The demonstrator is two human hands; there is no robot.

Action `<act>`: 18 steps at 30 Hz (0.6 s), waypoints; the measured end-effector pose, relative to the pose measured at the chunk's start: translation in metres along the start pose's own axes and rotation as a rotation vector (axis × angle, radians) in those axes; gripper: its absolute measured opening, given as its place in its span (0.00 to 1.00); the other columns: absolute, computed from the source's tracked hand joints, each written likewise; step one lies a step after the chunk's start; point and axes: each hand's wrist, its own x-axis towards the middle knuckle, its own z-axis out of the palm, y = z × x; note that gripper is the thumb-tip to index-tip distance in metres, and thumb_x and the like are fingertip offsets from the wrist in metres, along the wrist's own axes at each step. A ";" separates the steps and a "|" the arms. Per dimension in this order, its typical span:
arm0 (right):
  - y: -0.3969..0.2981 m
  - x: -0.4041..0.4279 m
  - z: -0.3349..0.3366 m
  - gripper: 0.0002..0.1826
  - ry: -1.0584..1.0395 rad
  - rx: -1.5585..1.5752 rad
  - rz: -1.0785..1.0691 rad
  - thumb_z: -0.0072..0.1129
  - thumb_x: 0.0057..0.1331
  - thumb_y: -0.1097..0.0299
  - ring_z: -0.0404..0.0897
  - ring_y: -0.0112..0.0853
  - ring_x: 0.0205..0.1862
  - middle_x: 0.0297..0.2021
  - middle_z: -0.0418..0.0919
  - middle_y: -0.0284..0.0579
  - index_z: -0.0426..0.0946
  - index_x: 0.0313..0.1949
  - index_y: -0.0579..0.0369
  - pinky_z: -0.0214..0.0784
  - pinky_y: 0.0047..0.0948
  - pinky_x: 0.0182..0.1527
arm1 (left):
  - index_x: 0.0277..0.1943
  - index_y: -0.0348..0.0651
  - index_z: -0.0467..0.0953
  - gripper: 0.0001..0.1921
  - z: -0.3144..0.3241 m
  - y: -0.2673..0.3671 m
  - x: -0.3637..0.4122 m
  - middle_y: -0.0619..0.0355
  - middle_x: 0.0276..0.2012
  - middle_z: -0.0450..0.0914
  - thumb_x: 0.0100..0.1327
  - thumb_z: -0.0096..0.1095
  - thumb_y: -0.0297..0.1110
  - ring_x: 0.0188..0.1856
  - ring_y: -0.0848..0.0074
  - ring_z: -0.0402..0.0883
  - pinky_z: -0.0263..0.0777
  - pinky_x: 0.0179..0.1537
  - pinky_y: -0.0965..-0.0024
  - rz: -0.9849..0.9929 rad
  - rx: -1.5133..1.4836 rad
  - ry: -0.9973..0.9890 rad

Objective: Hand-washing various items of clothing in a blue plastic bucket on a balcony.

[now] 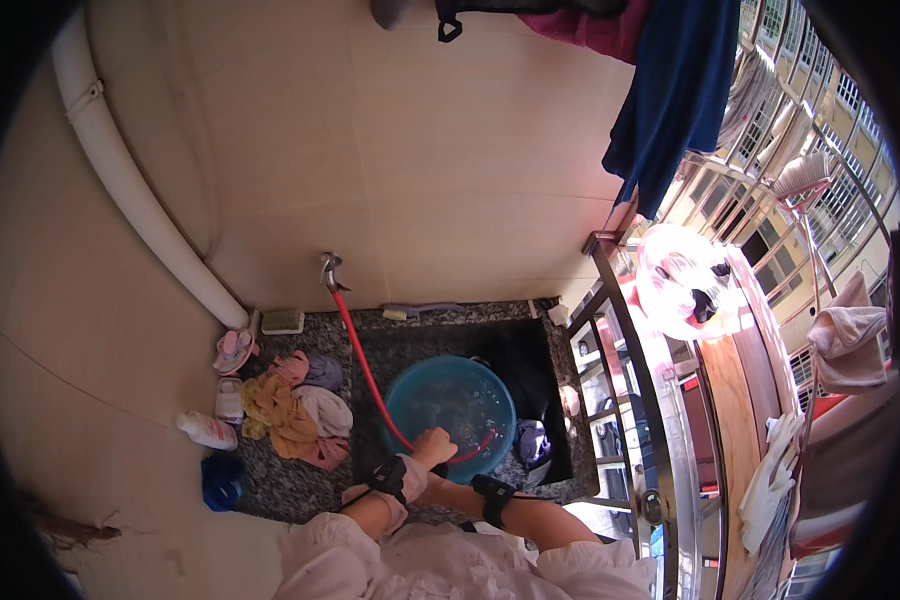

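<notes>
My left hand (434, 448) is curled over the near-left part of a blue plastic basin (504, 386). Whether anything is inside its fingers is not visible. My right forearm (525, 514) crosses leftward, and the right hand is mostly hidden behind my left forearm and its loose cuff. Water fills the basin, with bubbles on its surface. A red hose (362, 351) runs from the wall tap (331, 264) down past my left hand, its end curving in the water. The basin stands inside a dark stone sink (379, 337).
Crumpled clothes (281, 409) lie on the granite ledge at left, beside a white bottle (208, 431) and a blue container (222, 481). Brushes (281, 322) rest along the back edge. Dark cloth (521, 367) and a purple-grey cloth (532, 442) sit right of the basin. A metal railing (630, 337) borders the right.
</notes>
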 end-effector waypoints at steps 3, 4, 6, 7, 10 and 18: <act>-0.004 0.023 -0.040 0.11 -0.009 0.099 0.008 0.59 0.46 0.69 0.79 0.41 0.39 0.30 0.79 0.41 0.81 0.32 0.48 0.72 0.39 0.41 | 0.38 0.34 0.82 0.22 0.002 -0.055 0.015 0.35 0.40 0.81 0.55 0.58 0.48 0.44 0.44 0.80 0.73 0.44 0.51 -0.054 -0.079 -0.035; -0.003 0.030 -0.058 0.11 0.002 0.156 0.037 0.59 0.45 0.69 0.79 0.41 0.39 0.30 0.79 0.41 0.81 0.32 0.47 0.72 0.39 0.41 | 0.38 0.33 0.82 0.29 -0.001 -0.078 0.016 0.35 0.39 0.81 0.58 0.55 0.57 0.43 0.46 0.81 0.72 0.43 0.51 -0.079 -0.177 -0.029; 0.011 0.007 -0.083 0.11 0.033 0.296 0.218 0.59 0.45 0.70 0.79 0.41 0.39 0.29 0.79 0.41 0.81 0.32 0.47 0.72 0.39 0.41 | 0.36 0.31 0.81 0.42 -0.019 -0.086 0.021 0.39 0.35 0.81 0.60 0.44 0.73 0.39 0.56 0.82 0.71 0.37 0.55 -0.034 -0.246 -0.138; 0.024 -0.019 -0.087 0.09 0.163 0.322 0.415 0.59 0.43 0.71 0.79 0.42 0.37 0.29 0.78 0.41 0.78 0.27 0.48 0.72 0.41 0.37 | 0.43 0.34 0.78 0.37 -0.042 -0.070 0.024 0.46 0.35 0.80 0.62 0.48 0.69 0.34 0.60 0.82 0.71 0.33 0.58 -0.028 -0.341 -0.357; 0.044 -0.072 -0.140 0.07 0.397 0.405 0.755 0.61 0.44 0.73 0.78 0.43 0.34 0.26 0.77 0.41 0.75 0.26 0.49 0.70 0.40 0.33 | 0.56 0.42 0.69 0.29 -0.085 -0.086 -0.027 0.54 0.50 0.77 0.64 0.56 0.59 0.56 0.68 0.74 0.64 0.54 0.56 -0.181 -0.664 -0.177; 0.111 -0.183 -0.327 0.05 1.371 0.098 1.176 0.58 0.49 0.73 0.78 0.29 0.30 0.24 0.78 0.41 0.77 0.27 0.57 0.69 0.28 0.37 | 0.57 0.43 0.63 0.18 -0.068 -0.175 -0.098 0.46 0.49 0.73 0.69 0.55 0.38 0.52 0.58 0.75 0.69 0.56 0.52 -0.265 -1.205 -0.071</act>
